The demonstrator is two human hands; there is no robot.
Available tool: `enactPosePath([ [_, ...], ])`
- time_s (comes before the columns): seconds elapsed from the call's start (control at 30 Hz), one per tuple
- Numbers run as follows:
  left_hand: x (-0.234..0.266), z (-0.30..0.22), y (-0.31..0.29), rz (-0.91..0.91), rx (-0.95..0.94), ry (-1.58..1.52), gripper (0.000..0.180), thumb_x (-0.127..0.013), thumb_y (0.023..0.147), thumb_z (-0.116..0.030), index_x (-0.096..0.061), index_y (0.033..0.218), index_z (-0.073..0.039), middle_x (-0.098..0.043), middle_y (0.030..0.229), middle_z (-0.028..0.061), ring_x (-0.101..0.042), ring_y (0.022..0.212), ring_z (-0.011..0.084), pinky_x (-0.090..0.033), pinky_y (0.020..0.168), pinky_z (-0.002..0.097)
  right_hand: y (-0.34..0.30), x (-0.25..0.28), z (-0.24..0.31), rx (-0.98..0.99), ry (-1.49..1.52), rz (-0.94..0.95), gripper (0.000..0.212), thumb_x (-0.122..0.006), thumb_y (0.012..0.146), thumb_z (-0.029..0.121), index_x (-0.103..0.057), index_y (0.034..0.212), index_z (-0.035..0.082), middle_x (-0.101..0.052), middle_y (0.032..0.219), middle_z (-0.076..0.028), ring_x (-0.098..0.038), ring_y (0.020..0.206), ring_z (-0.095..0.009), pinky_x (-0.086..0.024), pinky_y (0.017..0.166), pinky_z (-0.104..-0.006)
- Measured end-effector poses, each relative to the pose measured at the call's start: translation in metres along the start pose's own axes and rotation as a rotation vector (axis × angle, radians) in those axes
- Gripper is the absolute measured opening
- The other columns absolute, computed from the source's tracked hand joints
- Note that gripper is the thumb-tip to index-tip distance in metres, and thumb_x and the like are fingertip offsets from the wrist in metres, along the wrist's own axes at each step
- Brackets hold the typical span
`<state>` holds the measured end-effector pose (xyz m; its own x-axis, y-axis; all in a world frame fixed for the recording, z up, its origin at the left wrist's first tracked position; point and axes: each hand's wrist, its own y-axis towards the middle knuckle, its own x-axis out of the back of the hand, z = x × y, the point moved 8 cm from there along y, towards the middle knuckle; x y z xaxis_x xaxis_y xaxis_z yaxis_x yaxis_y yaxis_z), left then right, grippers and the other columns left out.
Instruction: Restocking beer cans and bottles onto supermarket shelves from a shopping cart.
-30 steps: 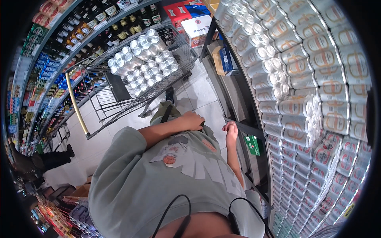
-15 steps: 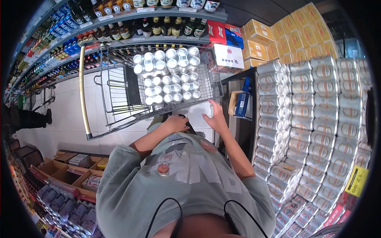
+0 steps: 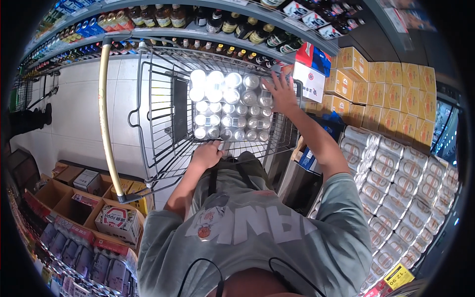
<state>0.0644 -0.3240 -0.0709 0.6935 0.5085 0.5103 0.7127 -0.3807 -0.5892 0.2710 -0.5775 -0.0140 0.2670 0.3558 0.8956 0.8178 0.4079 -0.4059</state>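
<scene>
A wire shopping cart (image 3: 168, 148) stands before me, with a pale yellow handle bar (image 3: 105, 114) at its left. Shrink-wrapped packs of silver cans (image 3: 232, 106) lie in its basket, tops up, in several rows. My right hand (image 3: 282, 96) reaches over the far right corner of these cans, fingers spread, the fingertips at the outermost cans. At the near side of the basket is my left hand (image 3: 207, 155), its slightly bent fingers reaching to the edge of the cans. Whether those fingers press on the cans or the cart's wire is hard to tell.
Shelves of bottles (image 3: 217, 22) run along the far side. Yellow cartons (image 3: 391, 94) and a tall stack of canned packs (image 3: 396, 188) stand at right. Open cardboard boxes (image 3: 94, 203) sit at lower left. Another person's dark shoe (image 3: 47, 115) shows at far left.
My right hand has moved up and away from me, from beside the cart to the cans' right end. The left hand has moved from my waist to the cart's near side. My view has turned.
</scene>
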Motion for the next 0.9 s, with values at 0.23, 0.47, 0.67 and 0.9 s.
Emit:
enactPosePath([
  [0.23,0.018,0.073,-0.009,-0.078,0.225,-0.171,0.038,-0.057,0.097,-0.038,-0.063,0.12,-0.008,-0.073,0.108,0.0196,-0.069,0.103,0.0392,-0.054,0.092,0.0471,0.018,-0.015,-0.002,0.051,0.024,-0.043,0.133,-0.094,0.054,0.042,-0.019,0.163,0.025,-0.044,0.144,-0.022,-0.028,0.144,-0.048,-0.017,0.122,-0.0586],
  [0.47,0.04,0.073,0.0,-0.106,0.224,-0.126,0.049,-0.058,0.098,-0.042,-0.061,0.129,-0.005,-0.071,0.117,0.0205,-0.066,0.113,0.0379,-0.052,0.096,0.0453,0.014,-0.013,-0.001,0.027,0.077,0.02,0.128,-0.09,0.057,0.032,-0.019,0.163,0.026,-0.047,0.137,-0.022,-0.041,0.131,-0.041,-0.027,0.116,-0.0517],
  [0.67,0.035,0.021,0.0,-0.1,0.059,-0.339,0.043,-0.061,0.099,-0.034,-0.061,0.127,-0.001,-0.073,0.108,0.0214,-0.071,0.102,0.0363,-0.054,0.09,0.0413,-0.035,0.011,0.004,-0.028,0.144,0.033,0.12,-0.084,0.056,0.027,-0.027,0.161,0.027,-0.051,0.128,-0.022,-0.047,0.121,-0.04,-0.033,0.107,-0.0475],
  [0.9,-0.016,-0.083,0.005,0.17,0.007,-1.199,0.059,-0.06,0.103,-0.035,-0.039,0.149,-0.004,-0.049,0.149,0.0138,-0.057,0.125,0.0217,-0.044,0.104,0.0352,-0.2,0.087,-0.014,-0.061,0.263,-0.003,0.123,-0.089,0.051,0.028,-0.032,0.159,0.027,-0.053,0.119,-0.017,-0.048,0.116,-0.037,-0.035,0.102,-0.0426],
])
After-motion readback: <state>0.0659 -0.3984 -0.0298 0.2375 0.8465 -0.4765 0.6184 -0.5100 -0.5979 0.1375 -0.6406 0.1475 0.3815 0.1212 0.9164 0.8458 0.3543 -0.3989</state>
